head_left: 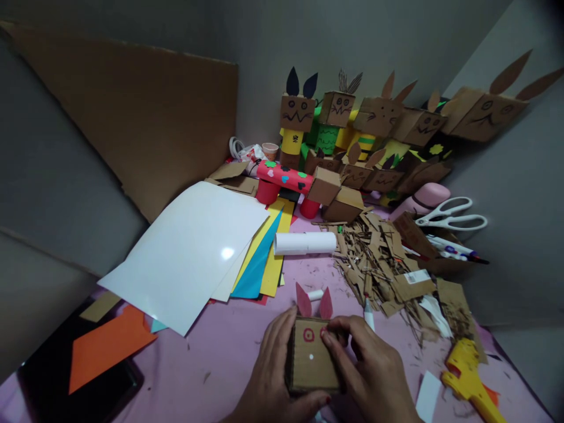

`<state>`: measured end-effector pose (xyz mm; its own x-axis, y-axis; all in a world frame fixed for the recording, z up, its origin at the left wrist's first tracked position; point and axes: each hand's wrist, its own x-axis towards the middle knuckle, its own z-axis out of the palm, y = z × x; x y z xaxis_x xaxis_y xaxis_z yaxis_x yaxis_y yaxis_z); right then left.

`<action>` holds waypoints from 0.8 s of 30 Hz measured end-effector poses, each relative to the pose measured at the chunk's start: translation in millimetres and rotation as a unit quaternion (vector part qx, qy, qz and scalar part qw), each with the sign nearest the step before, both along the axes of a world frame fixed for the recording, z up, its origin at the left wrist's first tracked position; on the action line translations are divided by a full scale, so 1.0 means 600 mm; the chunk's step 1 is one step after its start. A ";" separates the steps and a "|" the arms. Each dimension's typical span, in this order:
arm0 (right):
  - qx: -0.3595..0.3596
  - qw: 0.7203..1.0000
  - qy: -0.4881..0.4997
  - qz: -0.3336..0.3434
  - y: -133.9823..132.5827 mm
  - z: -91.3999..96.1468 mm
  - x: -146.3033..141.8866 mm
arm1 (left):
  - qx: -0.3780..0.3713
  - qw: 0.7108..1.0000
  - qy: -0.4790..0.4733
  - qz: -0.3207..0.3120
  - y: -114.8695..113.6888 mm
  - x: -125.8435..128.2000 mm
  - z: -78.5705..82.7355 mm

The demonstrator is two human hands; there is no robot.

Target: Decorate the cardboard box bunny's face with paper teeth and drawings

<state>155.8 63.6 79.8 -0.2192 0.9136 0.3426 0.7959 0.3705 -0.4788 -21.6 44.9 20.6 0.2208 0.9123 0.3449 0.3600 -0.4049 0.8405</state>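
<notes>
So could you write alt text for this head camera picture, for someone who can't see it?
Two hands hold a small cardboard box head with pink ears and red drawn eyes: the left hand steadies its side, the right hand grips a white marker at the face. Around it on the pink table lie coloured paper sheets, cardboard scraps, scissors and a row of cardboard figures.
</notes>
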 end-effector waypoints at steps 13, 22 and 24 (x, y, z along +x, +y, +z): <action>-0.015 0.998 0.040 0.044 0.001 0.004 0.022 | -0.004 1.000 -0.006 0.004 0.001 0.000 -0.001; 0.046 0.994 -0.043 0.085 -0.015 -0.006 0.024 | -0.009 1.000 0.005 -0.005 0.000 0.001 0.000; 0.074 0.992 -0.064 0.078 -0.022 -0.011 0.027 | -0.006 1.000 0.004 -0.004 0.000 0.000 0.000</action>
<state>172.0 50.7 73.0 -0.4051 0.8065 0.4307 0.7736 0.5534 -0.3088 -21.6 44.9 20.7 0.2309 0.9145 0.3323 0.3631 -0.3978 0.8425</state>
